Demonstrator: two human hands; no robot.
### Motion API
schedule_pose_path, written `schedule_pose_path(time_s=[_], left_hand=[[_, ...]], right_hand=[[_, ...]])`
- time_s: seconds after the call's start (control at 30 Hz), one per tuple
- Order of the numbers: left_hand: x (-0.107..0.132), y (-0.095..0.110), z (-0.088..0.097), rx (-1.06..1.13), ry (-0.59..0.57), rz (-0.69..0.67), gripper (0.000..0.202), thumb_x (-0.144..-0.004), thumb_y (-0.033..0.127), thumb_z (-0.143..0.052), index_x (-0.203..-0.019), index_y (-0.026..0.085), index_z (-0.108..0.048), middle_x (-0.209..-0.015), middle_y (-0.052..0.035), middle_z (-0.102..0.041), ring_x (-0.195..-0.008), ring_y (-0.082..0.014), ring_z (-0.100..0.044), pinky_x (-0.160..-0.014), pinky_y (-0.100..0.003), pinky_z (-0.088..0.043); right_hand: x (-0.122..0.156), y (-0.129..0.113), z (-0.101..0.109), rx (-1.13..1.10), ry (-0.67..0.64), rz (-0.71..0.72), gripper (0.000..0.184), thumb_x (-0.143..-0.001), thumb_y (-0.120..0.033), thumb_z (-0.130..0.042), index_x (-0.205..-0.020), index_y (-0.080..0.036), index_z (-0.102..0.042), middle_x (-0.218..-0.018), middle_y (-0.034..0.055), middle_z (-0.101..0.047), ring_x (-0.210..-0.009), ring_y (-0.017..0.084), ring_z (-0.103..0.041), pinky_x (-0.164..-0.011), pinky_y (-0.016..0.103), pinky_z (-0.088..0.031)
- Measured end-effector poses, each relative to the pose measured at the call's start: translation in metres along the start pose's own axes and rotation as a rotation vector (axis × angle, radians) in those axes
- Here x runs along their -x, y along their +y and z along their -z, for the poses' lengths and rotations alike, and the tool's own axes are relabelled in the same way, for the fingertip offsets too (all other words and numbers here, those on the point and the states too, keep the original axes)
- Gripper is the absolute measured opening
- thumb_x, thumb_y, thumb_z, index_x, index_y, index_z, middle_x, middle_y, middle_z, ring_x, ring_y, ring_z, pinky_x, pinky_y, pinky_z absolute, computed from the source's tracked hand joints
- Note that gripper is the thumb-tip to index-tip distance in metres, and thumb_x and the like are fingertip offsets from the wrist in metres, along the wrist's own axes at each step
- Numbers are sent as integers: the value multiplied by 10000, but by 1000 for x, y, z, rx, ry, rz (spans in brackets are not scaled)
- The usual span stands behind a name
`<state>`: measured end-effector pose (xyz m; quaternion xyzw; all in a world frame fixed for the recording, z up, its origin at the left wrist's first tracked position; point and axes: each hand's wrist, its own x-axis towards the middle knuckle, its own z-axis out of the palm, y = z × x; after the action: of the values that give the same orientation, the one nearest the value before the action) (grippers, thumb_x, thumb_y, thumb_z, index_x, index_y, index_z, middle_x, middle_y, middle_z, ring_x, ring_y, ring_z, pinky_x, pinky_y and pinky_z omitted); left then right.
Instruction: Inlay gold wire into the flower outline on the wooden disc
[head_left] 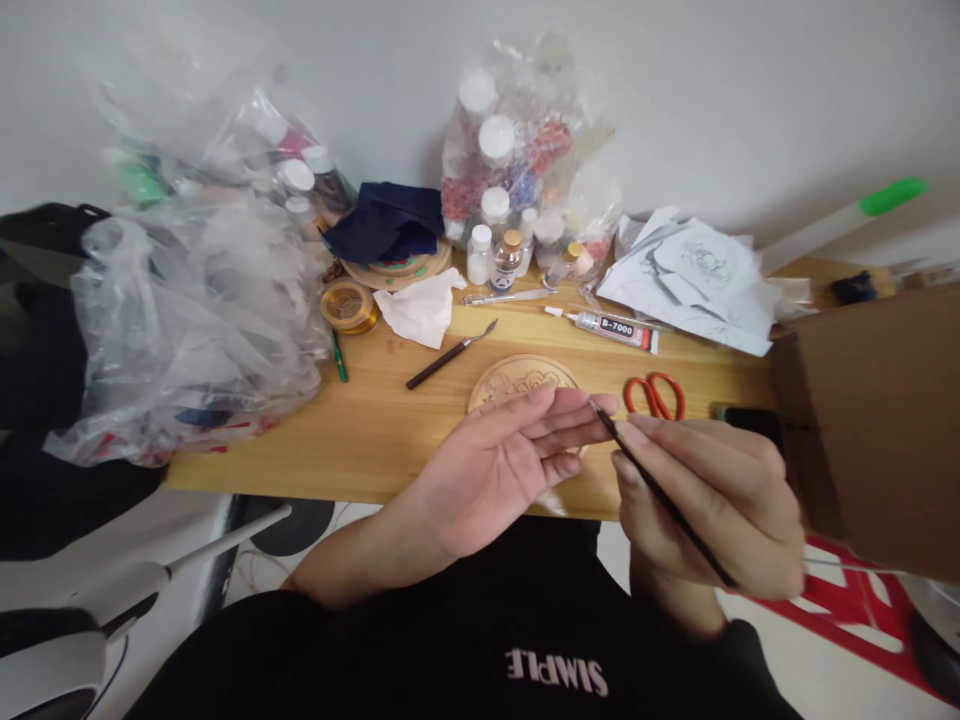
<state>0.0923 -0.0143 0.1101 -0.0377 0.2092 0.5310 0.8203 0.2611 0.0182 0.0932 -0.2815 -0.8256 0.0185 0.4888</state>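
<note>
My right hand is closed round a thin black-handled tool, its tip pointing up-left and touching the fingertips of my left hand. My left hand lies palm up with the fingers stretched out and holds nothing. Both hands hover over the front edge of the wooden table. Just behind my left fingers lies a round wooden disc with a line drawing on it, partly hidden by the hand.
Orange-handled scissors lie right of the disc. A B-7000 glue tube, a black-handled scraper, a crumpled tissue, a gold wire spool, bottles in bags, paper sketches, plastic bags and a cardboard box surround them.
</note>
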Motion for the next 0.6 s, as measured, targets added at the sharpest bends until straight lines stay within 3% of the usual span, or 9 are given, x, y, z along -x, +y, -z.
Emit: schedule_pose_path(time_s=[0.1, 0.47, 0.6], left_hand=[[0, 0, 1, 1, 3, 3, 176, -919, 236, -629, -812, 167, -751, -924, -30, -760, -880, -126, -705, -759, -207, -477], [1, 2, 3, 36, -60, 9, 122, -870, 208, -684, -791, 141, -748, -893, -22, -774, -864, -104, -725, -753, -164, -509], [1, 0, 3, 20, -55, -5, 91, -837, 213, -720, -791, 140, -748, -888, -24, -774, -861, -109, -725, -746, -165, -519]], right_hand=[[2, 3, -7, 56, 86, 58, 435, -808, -107, -696, -1224, -231, -679, -1031, 51, -743, -794, 201, -679, -725, 359, -594], [-5, 5, -7, 25, 127, 82, 362, -831, -146, -703, -1186, -214, -710, -914, 29, -750, -713, 161, -656, -686, 318, -571], [-3, 6, -4, 16, 119, 69, 399, -819, -123, -708, -1206, -216, -696, -960, 33, -743, -761, 174, -662, -695, 323, -569]])
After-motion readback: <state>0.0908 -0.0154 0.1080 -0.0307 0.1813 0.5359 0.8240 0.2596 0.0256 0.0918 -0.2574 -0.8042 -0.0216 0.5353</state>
